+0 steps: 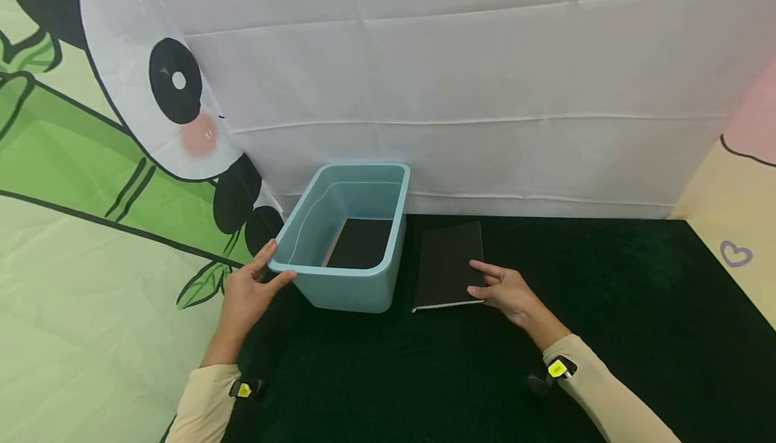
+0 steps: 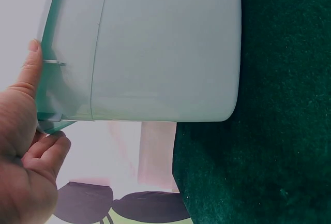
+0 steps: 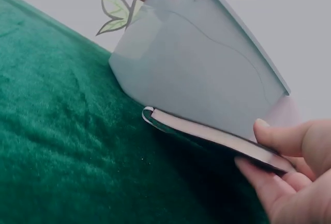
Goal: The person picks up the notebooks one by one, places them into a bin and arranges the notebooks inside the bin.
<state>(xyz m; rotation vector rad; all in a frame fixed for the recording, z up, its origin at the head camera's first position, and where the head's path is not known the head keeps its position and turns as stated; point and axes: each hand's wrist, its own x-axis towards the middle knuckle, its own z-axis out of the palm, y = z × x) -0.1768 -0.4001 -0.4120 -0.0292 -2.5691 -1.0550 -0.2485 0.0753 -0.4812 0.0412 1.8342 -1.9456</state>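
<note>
A light blue plastic storage bin (image 1: 345,288) stands on the dark green cloth, with a black book or notebook (image 1: 360,244) lying inside it. My left hand (image 1: 247,295) grips the bin's near left corner, the thumb along the front rim and the fingers at the left side. To the right of the bin, my right hand (image 1: 506,293) pinches a black notebook (image 1: 450,264) by its right edge. In the right wrist view this notebook (image 3: 217,137) is tilted and raised off the cloth, its pale page edges and a ribbon loop showing. Thumb above, fingers beneath.
Dark green velvety cloth (image 1: 388,376) covers the table. Behind it hangs a white creased backdrop (image 1: 461,79) with a panda print (image 1: 176,79) at the left. The bin's far end stands close to that backdrop.
</note>
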